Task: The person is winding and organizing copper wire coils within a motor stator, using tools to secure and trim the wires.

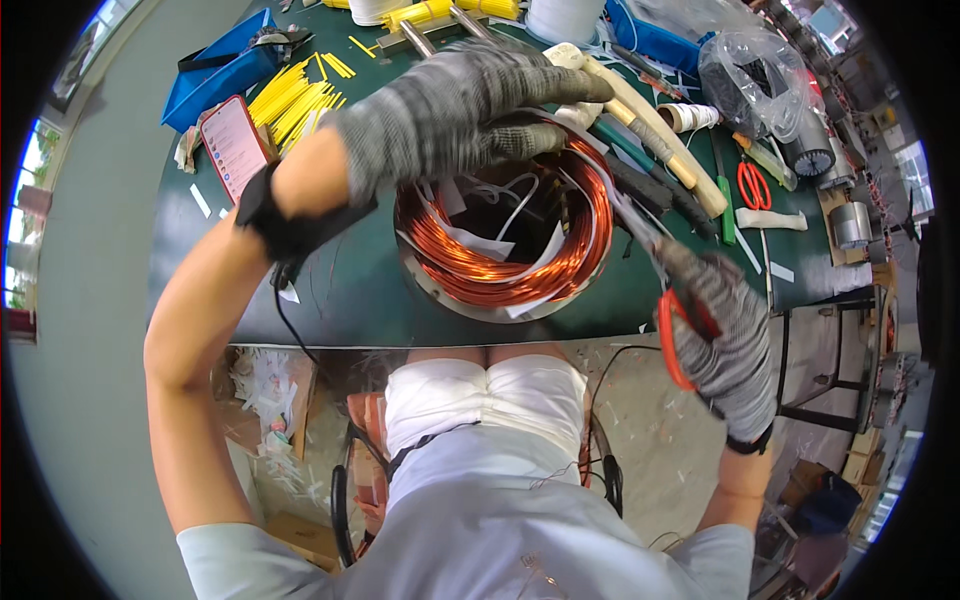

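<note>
A ring-shaped stator (425, 285) lies on the green table in front of me, with thick copper wire windings (470, 265) around its inside. White paper strips (485, 243) and pale leads show in its middle. My left hand (450, 110), in a grey knit glove, reaches over the far side of the stator. Its fingers are stretched out and its thumb stands apart, close to the windings; it is slightly blurred. My right hand (735, 340), gloved alike, is closed on red-handled scissors (672, 345). Their blades point up toward the stator's right side.
A phone (235, 145) and yellow sticks (295, 100) lie at the left beside a blue tray (215, 70). Mallets (650, 130), a second red-handled pair of scissors (753, 187) and a plastic bag (755, 75) lie at the right. White thread spools (565, 20) stand at the back.
</note>
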`<state>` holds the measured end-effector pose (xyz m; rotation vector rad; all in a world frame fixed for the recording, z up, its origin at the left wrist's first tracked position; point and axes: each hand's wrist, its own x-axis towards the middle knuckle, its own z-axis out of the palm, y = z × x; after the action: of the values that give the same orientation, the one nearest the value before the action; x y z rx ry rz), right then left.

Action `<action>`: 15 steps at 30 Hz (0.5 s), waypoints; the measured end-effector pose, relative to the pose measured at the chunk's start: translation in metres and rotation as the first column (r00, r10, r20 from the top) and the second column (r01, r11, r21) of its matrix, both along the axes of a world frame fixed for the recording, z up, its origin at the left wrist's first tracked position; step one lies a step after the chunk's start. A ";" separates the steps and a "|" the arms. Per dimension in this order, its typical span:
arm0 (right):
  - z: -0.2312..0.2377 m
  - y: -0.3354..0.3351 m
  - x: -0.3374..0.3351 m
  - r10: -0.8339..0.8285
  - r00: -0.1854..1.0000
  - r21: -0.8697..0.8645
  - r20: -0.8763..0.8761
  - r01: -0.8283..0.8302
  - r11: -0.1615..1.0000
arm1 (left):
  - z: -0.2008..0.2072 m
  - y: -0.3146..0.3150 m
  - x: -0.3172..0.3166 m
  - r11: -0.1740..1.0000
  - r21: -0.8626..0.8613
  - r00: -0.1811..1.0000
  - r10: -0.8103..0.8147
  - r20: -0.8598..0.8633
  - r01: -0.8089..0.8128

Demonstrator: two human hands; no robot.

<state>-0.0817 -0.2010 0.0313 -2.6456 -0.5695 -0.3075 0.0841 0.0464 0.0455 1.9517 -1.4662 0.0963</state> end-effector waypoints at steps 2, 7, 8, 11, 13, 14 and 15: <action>-0.008 0.005 -0.015 -0.085 0.996 0.172 -0.035 0.090 0.981 | 0.008 0.000 -0.036 0.990 -0.008 0.961 0.136 0.239 -0.138; -0.028 0.027 -0.026 -0.144 0.990 0.289 0.000 0.138 0.947 | -0.019 -0.027 -0.128 0.872 0.063 0.835 0.441 0.329 -0.485; -0.029 0.031 -0.025 -0.118 0.993 0.287 0.029 0.105 0.952 | -0.030 -0.037 -0.131 0.797 -0.050 0.711 0.563 0.422 -0.602; -0.029 0.042 -0.025 -0.292 0.956 0.180 0.030 0.283 0.942 | -0.050 -0.052 -0.137 0.686 -0.168 0.560 0.690 0.458 -0.708; -0.025 0.047 -0.026 -0.270 0.962 0.187 0.041 0.258 0.948 | -0.054 -0.056 -0.136 0.652 -0.190 0.535 0.728 0.429 -0.734; -0.023 0.049 -0.027 -0.290 0.957 0.185 0.024 0.280 0.942 | -0.055 -0.057 -0.136 0.649 -0.168 0.543 0.728 0.418 -0.742; -0.022 0.051 -0.027 -0.278 0.960 0.180 0.031 0.269 0.946 | -0.055 -0.058 -0.136 0.638 -0.195 0.528 0.743 0.412 -0.745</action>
<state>-0.1090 -0.1500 0.0097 -2.5490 -0.1784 -0.4920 -0.0515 -0.0112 -0.0091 2.5533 -0.7296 1.0128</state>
